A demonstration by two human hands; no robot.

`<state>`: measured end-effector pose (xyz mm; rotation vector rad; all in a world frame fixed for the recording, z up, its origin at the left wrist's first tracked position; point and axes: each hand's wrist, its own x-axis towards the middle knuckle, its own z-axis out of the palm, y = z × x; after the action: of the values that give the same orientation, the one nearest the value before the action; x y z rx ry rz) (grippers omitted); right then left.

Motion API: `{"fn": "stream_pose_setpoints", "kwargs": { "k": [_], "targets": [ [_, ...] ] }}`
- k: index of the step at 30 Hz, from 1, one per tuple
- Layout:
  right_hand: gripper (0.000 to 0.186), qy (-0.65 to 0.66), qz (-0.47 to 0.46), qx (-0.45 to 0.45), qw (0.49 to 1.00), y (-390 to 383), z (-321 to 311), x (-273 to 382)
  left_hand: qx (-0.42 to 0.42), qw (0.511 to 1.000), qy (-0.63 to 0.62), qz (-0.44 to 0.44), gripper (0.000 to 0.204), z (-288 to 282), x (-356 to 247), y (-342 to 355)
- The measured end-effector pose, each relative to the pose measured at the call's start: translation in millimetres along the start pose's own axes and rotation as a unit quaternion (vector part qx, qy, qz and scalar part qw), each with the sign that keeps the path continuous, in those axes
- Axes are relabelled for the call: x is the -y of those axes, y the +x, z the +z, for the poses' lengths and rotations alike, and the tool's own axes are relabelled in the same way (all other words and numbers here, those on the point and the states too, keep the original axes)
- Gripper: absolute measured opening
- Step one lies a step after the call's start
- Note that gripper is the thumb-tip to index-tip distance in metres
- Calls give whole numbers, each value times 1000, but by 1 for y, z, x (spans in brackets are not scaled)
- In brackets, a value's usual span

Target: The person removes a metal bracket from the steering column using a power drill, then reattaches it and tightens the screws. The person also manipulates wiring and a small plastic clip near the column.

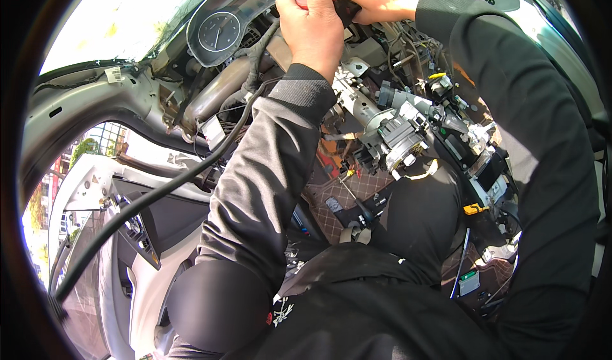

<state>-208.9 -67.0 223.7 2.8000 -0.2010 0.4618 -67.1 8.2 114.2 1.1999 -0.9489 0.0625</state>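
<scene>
At the top edge, above the bared dashboard, my left hand (312, 28) is closed round a red-and-black object (345, 9). My right hand (379, 0) is wrapped on the same object from the other side. The fingers hide most of it, so its kind cannot be made out. Just left of my hands sits the instrument cluster (218, 34) with its round dials. Below them the stripped steering column (395, 134) slants toward my knee, with connectors and wiring exposed.
A thick black cable (172, 185) runs from the lower left up to the dashboard. The door (146, 232) stands open on the left. A screwdriver (358, 201) lies on the brown quilted floor mat (325, 191). A yellow connector (475, 209) is at the right.
</scene>
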Motion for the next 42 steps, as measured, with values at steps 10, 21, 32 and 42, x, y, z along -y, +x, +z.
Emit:
{"fn": "stream_pose_setpoints", "kwargs": {
  "k": [10, 21, 32, 42],
  "targets": [
    [48, -36, 43, 5, 998, -4, 5, 7, 88, 993, -76, -36, 51, -28, 37, 8],
    [49, -7, 121, 37, 992, -7, 5, 8, 111, 963, 241, -41, 22, -125, 84, -112],
    [46, -25, 132, 32, 990, -8, 4, 19, 151, 853, -46, -497, 31, -129, 98, -84],
    [38, -31, 99, -1, 995, -10, -10, 35, 113, 833, -86, -535, 12, -131, 120, -90]
  ]
}}
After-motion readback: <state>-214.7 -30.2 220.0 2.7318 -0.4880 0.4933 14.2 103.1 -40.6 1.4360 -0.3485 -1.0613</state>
